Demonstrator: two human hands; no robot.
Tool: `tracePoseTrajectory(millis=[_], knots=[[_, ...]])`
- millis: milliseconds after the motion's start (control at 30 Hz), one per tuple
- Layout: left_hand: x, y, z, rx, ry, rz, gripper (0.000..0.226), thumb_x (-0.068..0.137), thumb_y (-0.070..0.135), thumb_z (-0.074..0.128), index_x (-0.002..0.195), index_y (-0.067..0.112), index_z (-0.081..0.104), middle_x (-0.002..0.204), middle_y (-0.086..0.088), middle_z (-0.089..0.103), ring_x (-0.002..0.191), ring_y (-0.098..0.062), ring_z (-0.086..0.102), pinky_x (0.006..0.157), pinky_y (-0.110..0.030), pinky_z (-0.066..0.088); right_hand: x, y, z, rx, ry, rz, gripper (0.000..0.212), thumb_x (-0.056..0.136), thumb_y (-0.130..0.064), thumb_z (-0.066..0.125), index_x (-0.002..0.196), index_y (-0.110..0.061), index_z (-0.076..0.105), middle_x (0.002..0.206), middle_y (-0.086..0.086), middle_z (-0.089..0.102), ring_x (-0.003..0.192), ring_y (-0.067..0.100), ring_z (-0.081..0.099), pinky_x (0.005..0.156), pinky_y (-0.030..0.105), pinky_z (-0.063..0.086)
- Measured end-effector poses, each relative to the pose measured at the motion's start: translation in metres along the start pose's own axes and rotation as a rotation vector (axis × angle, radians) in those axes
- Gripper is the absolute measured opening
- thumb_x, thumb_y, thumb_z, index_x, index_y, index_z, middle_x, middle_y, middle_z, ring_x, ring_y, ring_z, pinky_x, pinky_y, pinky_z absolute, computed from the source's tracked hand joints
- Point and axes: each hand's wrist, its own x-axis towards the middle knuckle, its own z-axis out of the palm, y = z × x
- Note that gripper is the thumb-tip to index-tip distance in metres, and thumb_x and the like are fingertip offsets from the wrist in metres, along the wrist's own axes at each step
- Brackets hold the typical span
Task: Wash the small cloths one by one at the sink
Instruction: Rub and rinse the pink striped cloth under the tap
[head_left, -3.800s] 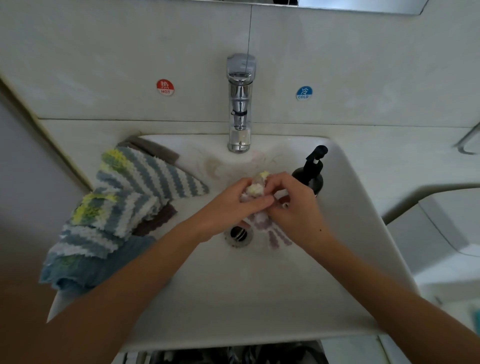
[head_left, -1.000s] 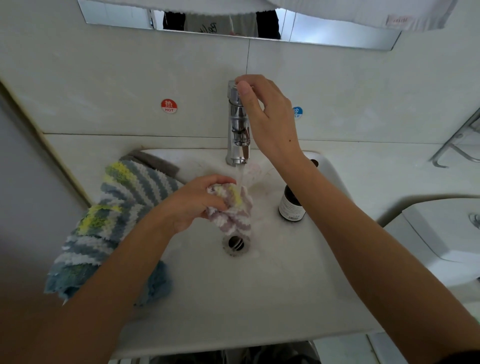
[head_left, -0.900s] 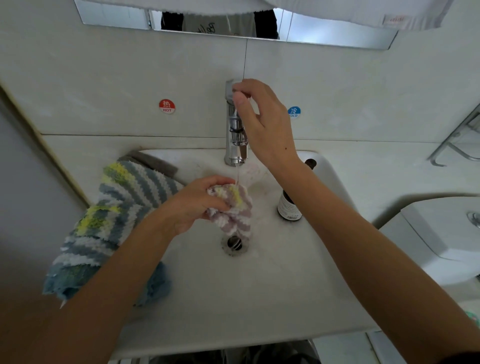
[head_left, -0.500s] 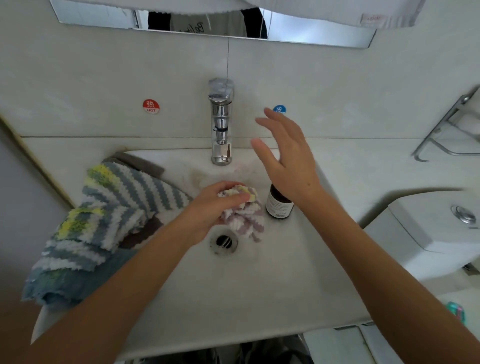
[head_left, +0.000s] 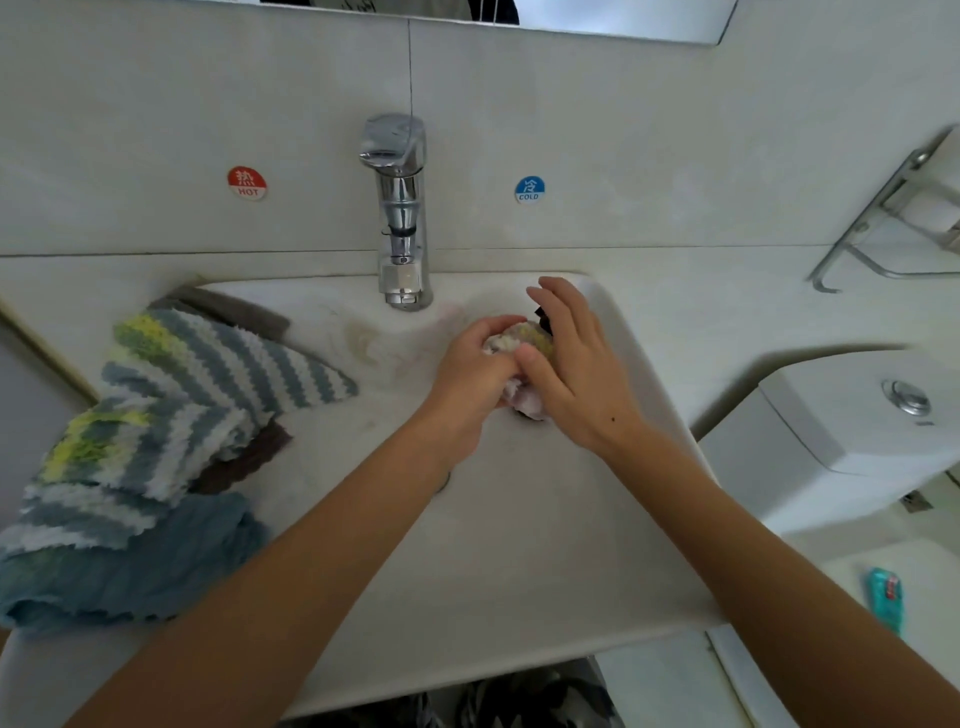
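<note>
I have one small cloth (head_left: 522, 340), pale with a yellow patch and faint purplish stripes, bunched between both hands over the middle of the sink (head_left: 519, 545), below and a little to the right of the tap (head_left: 397, 208). My left hand (head_left: 470, 382) is curled round its near side, and my right hand (head_left: 576, 374) pinches it with the thumb while the fingers arch over the top. No water shows at the spout, so I judge I am rubbing or wringing this one, not rinsing it. Most of the job looks to be ahead: a heap of cloths (head_left: 150, 431) lies over the sink's left rim, grey-and-white striped ones with yellow-green patches, a brown one under them and a blue one nearest me; whether any of these is already washed I cannot tell. A dark pump top (head_left: 543, 314) peeks out behind my right hand. The sink is set in a pale counter (head_left: 727, 291) against a light wall with a red HOT sticker (head_left: 247, 183) and a blue COLD sticker (head_left: 529, 189). A metal rack (head_left: 883, 218) hangs at the right, above a white toilet cistern (head_left: 857, 410).
</note>
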Motion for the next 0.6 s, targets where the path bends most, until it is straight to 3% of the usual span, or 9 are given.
tracePoseTrajectory(millis=[133,267,467,600], knots=[[0.0020,-0.0043,0.0008,-0.012,0.021,0.004,0.035,0.088,0.000,0.056,0.114,0.022,0.062,0.110,-0.004,0.068,0.098,-0.019,0.067,0.078,-0.035,0.059,-0.0029,0.0053,0.0017,0.021,0.026,-0.039,0.065,0.094,-0.053,0.035,0.144,-0.012,0.040,0.154,0.003,0.033,0.139,0.020,0.036,0.109,0.040,0.039],[0.0035,-0.0053,-0.0019,-0.031,0.008,-0.003,0.035,0.087,-0.001,0.058,0.114,0.022,0.062,0.107,-0.005,0.069,0.092,-0.019,0.068,0.073,-0.033,0.058,-0.0004,0.0081,0.0038,0.036,0.060,-0.033,0.061,0.094,-0.052,0.039,0.138,-0.011,0.046,0.151,0.002,0.039,0.134,0.020,0.042,0.105,0.041,0.042],[0.0029,-0.0037,-0.0055,-0.051,-0.012,-0.017,0.040,0.087,-0.005,0.055,0.117,0.020,0.062,0.112,-0.008,0.068,0.101,-0.025,0.067,0.080,-0.040,0.057,-0.0050,0.0074,0.0066,-0.019,0.050,-0.030,0.063,0.094,-0.055,0.038,0.139,-0.012,0.046,0.153,0.001,0.037,0.137,0.018,0.040,0.108,0.042,0.040],[-0.0023,0.0005,-0.0071,-0.124,-0.031,-0.017,0.036,0.088,-0.003,0.058,0.116,0.019,0.062,0.108,-0.006,0.068,0.096,-0.021,0.066,0.077,-0.035,0.056,-0.0046,0.0012,0.0046,-0.048,0.049,-0.016,0.064,0.094,-0.056,0.035,0.139,-0.013,0.046,0.153,0.002,0.038,0.138,0.020,0.038,0.109,0.047,0.038]])
